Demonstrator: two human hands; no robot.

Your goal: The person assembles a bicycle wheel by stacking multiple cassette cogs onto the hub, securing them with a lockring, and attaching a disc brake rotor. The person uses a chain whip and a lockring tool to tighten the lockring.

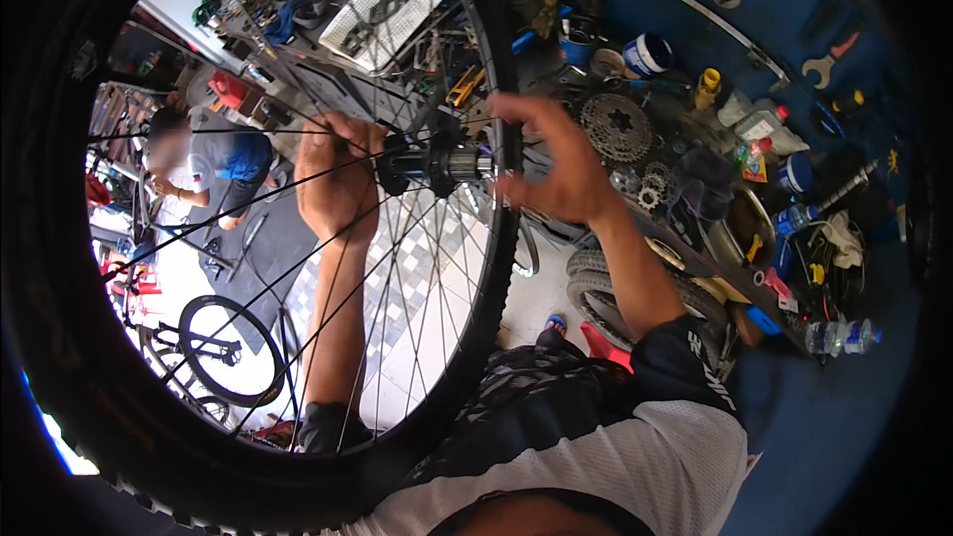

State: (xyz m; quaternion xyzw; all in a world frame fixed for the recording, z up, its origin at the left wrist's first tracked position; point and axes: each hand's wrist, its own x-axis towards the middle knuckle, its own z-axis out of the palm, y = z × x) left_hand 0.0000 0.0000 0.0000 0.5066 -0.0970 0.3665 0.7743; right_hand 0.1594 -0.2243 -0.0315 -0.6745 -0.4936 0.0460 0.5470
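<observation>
Here a person holds a bicycle wheel [248, 238] upright close before the camera, its black knobby tyre [60, 337] curving around the left and near edge of the view and its thin spokes [417, 268] fanning out from the centre. The left hand [338, 184] is curled into a loose fist on the left side of the black hub [437, 164], seen through the spokes and gripping there; what exactly it grips is hidden. The right hand [556, 164] sits on the right side of the hub, thumb and fingers pinching at the end of the axle beside the rim. To the far right stands a cluttered blue desk [854, 407] carrying a toothed cassette [615, 127], smaller loose sprockets [650, 184], a blue and white tub [647, 53], small bottles [764, 124] and wrenches [829, 65]. Seen through the wheel on the far left, another person [213, 164] crouches on the floor near a second bicycle wheel [228, 347] lying on the pale tiles.
</observation>
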